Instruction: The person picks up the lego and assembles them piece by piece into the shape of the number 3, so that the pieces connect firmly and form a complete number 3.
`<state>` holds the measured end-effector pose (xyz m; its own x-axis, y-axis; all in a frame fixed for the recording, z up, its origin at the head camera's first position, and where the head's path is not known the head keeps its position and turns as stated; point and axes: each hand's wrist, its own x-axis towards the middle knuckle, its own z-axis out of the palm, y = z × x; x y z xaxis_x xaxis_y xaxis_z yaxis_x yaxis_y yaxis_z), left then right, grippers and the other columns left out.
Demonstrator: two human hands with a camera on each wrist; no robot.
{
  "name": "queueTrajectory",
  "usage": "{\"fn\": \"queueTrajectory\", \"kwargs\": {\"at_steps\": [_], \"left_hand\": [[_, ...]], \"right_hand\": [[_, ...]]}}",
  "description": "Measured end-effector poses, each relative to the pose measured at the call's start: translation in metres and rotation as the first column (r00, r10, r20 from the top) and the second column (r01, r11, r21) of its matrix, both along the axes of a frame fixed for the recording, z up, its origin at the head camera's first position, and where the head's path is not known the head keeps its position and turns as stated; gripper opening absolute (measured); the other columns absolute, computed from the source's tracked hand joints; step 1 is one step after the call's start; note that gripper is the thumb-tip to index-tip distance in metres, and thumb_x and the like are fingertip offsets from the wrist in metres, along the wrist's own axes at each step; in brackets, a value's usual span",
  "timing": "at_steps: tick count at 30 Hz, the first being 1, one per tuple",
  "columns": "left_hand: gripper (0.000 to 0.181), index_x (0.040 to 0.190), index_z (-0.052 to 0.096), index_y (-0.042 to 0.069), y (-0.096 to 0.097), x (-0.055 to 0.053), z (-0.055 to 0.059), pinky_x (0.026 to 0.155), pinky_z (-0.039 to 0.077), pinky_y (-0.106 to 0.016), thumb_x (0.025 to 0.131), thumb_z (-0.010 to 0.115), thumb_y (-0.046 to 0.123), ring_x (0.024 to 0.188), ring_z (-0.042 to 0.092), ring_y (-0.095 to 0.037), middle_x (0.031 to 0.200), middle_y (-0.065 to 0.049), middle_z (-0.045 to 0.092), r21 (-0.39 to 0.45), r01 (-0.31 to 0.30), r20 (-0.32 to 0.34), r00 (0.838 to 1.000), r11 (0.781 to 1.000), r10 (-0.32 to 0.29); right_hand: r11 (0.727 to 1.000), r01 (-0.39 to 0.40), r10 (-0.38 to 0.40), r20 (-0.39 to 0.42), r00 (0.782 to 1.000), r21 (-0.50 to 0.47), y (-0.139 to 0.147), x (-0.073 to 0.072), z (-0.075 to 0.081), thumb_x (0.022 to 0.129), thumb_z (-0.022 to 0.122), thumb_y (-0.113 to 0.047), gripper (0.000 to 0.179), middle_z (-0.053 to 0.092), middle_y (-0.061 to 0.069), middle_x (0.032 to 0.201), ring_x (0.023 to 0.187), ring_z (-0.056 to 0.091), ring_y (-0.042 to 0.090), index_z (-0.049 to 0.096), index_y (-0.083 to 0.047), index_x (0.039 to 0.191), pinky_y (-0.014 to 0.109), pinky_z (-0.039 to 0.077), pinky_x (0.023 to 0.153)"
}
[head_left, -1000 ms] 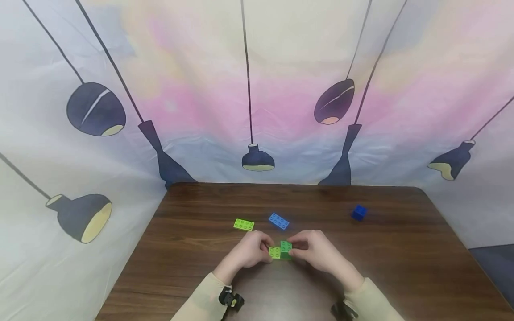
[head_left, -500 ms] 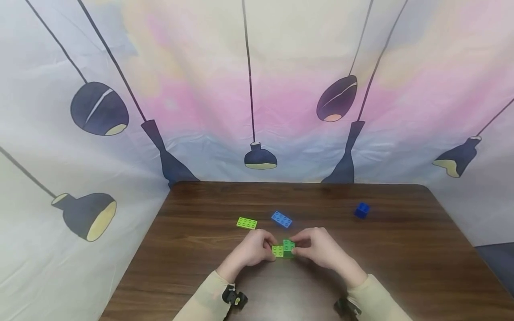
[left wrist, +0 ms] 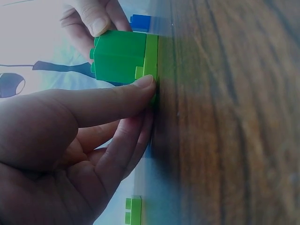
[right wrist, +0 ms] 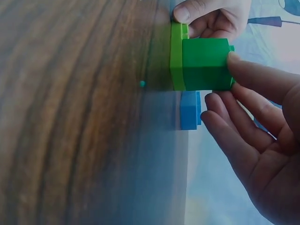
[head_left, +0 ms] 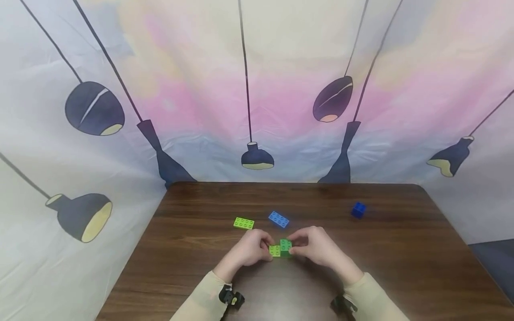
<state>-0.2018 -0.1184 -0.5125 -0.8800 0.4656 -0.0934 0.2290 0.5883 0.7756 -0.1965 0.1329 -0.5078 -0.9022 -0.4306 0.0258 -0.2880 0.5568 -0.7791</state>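
Note:
In the head view a lime-green flat building brick (head_left: pixel 275 251) lies on the table with a darker green building brick (head_left: pixel 285 246) sitting on its right part. My left hand (head_left: pixel 252 248) pinches the lime brick's left end between thumb and fingers. At the other side my right hand (head_left: pixel 317 246) pinches the green brick near its top. From the left wrist, the left thumb (left wrist: pixel 145 82) presses the lime brick's edge, close beside one bare stud. The right wrist view shows the green brick (right wrist: pixel 206 64) flush on the lime brick (right wrist: pixel 177 56), the right thumb at its studded top.
Beyond the hands lie another lime-green flat brick (head_left: pixel 243 223) and a light blue flat brick (head_left: pixel 279 219). Farther right stands a dark blue brick (head_left: pixel 358 210). The brown wooden table (head_left: pixel 192 276) ends at a curtain (head_left: pixel 209 89) printed with lamps.
The head view has shifted slightly back and forth. Both hands keep their hold on the joined bricks, with no clear movement between them.

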Motion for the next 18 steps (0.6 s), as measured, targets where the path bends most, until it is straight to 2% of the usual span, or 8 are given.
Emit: {"fn": "queueTrajectory", "kwargs": {"at_steps": [7,12,18], "left_hand": [[0.028,0.101,0.076,0.001,-0.001,0.001,0.002,0.062,0.051,-0.029,0.077,0.089,-0.006,0.068,0.061,-0.011,0.074,0.001,0.066,0.006,-0.004,0.006,1.000,1.000,0.004],[0.028,0.102,0.076,0.002,-0.002,0.001,0.001,0.062,0.051,-0.029,0.078,0.089,-0.005,0.069,0.061,-0.011,0.075,0.002,0.066,-0.004,-0.009,0.012,1.000,1.000,0.009],[0.029,0.101,0.076,0.002,-0.002,0.001,0.000,0.061,0.050,-0.028,0.077,0.089,-0.005,0.068,0.060,-0.010,0.074,0.002,0.065,0.009,-0.004,-0.004,1.000,1.000,0.004]], "right_hand": [[0.999,0.020,-0.019,0.049,0.999,-0.030,0.000,0.000,0.000,0.088,0.090,-0.017,0.024,0.077,-0.004,0.101,0.089,0.072,0.012,0.081,-0.014,0.110,0.030,0.059,0.073],[0.999,0.032,-0.032,0.056,0.998,-0.004,-0.003,0.000,0.003,0.087,0.091,-0.016,0.024,0.076,-0.004,0.098,0.086,0.070,0.011,0.081,-0.014,0.109,0.032,0.059,0.071],[0.998,0.005,-0.008,0.042,0.999,0.062,-0.005,-0.002,0.012,0.085,0.092,-0.013,0.024,0.077,-0.005,0.096,0.085,0.071,0.011,0.082,-0.013,0.107,0.034,0.060,0.072]]}}
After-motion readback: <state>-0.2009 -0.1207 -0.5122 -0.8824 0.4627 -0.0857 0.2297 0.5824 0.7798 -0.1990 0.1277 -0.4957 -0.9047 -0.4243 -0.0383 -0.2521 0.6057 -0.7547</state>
